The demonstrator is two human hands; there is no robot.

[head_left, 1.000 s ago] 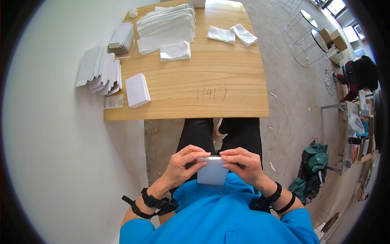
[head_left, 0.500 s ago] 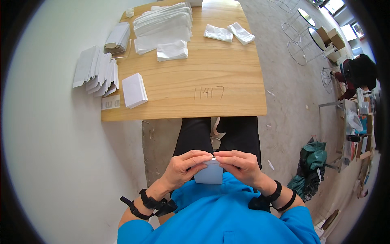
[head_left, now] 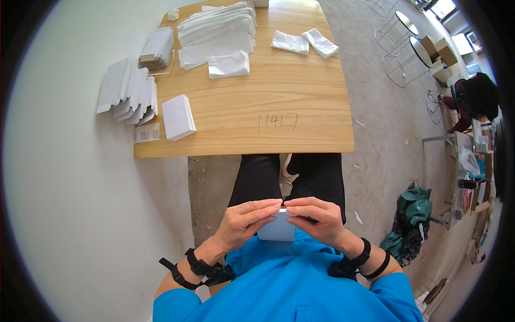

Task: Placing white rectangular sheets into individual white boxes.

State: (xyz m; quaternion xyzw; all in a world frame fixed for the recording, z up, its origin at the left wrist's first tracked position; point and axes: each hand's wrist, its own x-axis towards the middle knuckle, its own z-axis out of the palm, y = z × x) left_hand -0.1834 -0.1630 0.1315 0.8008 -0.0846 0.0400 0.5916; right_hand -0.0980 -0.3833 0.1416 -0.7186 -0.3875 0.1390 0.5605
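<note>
A small white box [head_left: 277, 231] is held above my lap, just in front of my blue shirt. My left hand [head_left: 245, 221] pinches its upper edge from the left, fingers closed along the top with the thumb below. From the right, my right hand [head_left: 316, 216] grips the same top edge in a matching pinch. The fingertips of both hands almost meet over the box's lid end. Part of the box's upper corners is hidden behind the fingers.
Ahead stands a wooden table [head_left: 230, 107] with a stack of white cards or papers [head_left: 178, 118], flattened white boxes [head_left: 126, 91], and white paper sleeves [head_left: 217, 32]. White packets [head_left: 289, 43] lie at its far right. A person [head_left: 475, 99] works at the right; dark green bags [head_left: 413, 214] sit on the floor.
Both hands still hold the box at nearly the same spot, with only slight finger shifts. The view has tilted a little, so the table appears slightly higher.
</note>
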